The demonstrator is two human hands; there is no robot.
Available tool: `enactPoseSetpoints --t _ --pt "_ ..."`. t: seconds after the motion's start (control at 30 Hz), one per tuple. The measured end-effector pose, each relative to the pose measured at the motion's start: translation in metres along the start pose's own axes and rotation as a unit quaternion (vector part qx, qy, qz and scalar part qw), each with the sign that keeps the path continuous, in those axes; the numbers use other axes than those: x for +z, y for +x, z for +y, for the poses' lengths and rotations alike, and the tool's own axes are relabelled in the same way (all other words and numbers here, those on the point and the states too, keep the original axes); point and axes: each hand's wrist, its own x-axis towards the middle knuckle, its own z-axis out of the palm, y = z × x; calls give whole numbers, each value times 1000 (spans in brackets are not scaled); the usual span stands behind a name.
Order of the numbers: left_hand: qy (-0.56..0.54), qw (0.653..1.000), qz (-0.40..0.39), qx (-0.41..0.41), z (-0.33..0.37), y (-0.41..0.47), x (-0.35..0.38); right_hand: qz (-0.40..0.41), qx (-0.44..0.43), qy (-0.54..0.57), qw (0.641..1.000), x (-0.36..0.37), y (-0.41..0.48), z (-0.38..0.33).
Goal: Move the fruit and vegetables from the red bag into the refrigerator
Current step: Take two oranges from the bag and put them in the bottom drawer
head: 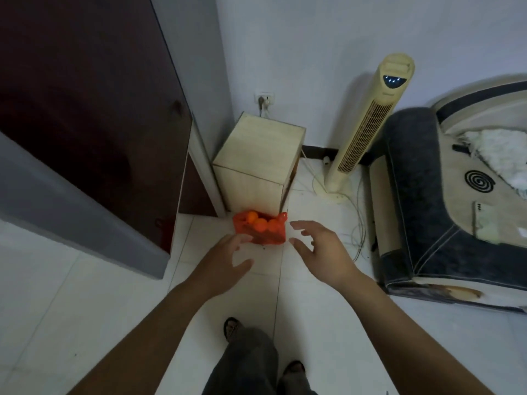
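Oranges (260, 222) in red bag (271, 238) against wooden box (251, 181); left hand (225, 258), right hand (320, 248) splayed, empty, bare tile (265, 289) beneath.

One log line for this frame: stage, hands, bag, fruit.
stage: pre-grasp at red bag | left hand: open, empty | right hand: open, empty | bag: on floor, in front of wooden box | orange fruit: inside bag
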Motion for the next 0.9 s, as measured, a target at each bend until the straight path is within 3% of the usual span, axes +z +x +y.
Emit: enactPoseSetpoints --t 0.27,0.43,0.63,0.9 --pt "-4 998 -61 -29 -22 76 13 -58 69 -56 994 27 49 25" --pt "-6 990 -96 -99 -48 137 30 -111 91 -63 988 51 96 64" --pt "29 982 -112 -150 -110 204 75 -221 60 -105 968 97 162 154" --pt "35 983 -72 -166 -269 297 208 -293 -10 -142 946 234 268 327"
